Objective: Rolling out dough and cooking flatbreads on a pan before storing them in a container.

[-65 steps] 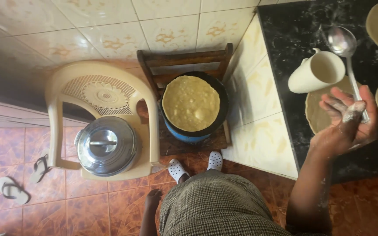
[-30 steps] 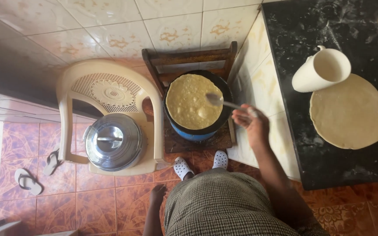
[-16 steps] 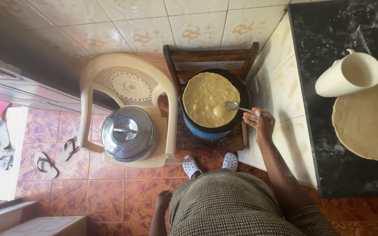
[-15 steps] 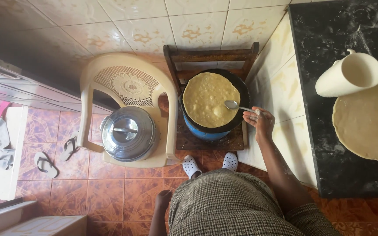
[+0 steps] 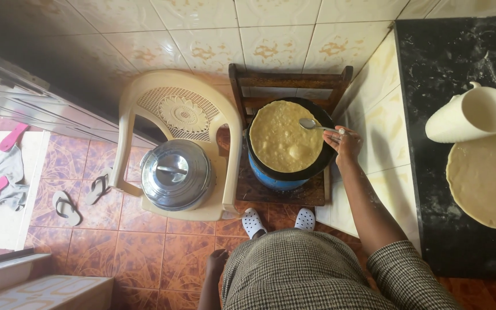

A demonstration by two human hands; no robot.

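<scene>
Since the half-second-earlier view, spoon bowl sits further in over the flatbread; hand barely shifted.
Black counter (image 5: 431,74) keeps rolled dough round (image 5: 489,183) and tipped cream jug (image 5: 469,117) within reach. Plastic chair (image 5: 173,109) parks a lidded steel pot (image 5: 176,174). Pan (image 5: 322,163) on low stove holds flatbread (image 5: 285,136). Right hand (image 5: 343,142) pinches spoon (image 5: 311,124) handle, fingers closed. Left hand (image 5: 216,263) hangs low; cannot tell its grip.
</scene>
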